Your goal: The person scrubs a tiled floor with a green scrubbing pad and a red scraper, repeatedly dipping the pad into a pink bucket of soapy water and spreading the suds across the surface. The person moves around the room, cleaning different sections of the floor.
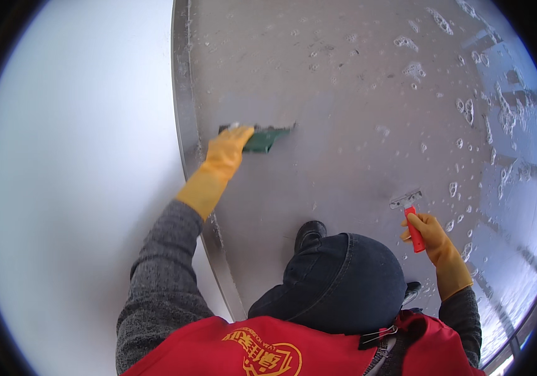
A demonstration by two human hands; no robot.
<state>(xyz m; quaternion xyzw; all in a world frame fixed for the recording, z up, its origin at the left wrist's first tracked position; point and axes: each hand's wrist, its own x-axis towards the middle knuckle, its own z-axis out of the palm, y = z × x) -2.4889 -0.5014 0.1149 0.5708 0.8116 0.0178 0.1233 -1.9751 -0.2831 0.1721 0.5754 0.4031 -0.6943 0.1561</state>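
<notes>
My left hand [228, 145], in a yellow-orange rubber glove, grips a flat dark green cleaning tool [266, 140]. The tool is against the wet grey-brown floor [320, 174], close to the wall; blur hides its exact kind. A ragged dark line of dirty wet residue [277, 127] lies along its far edge. At the right, my right hand [430, 235] wears a matching glove and holds a scraper by its red handle [415, 230]. Its wide metal blade head [405, 199] points away from me, apart from the green tool. Whether the blade touches the floor, I cannot tell.
A white wall [80, 141] rises on the left, with a grey skirting strip [186, 108] along its foot. Soap suds [414, 70] dot the floor's far and right parts. My bent knee [348, 282] and dark shoe [310, 232] are between my arms.
</notes>
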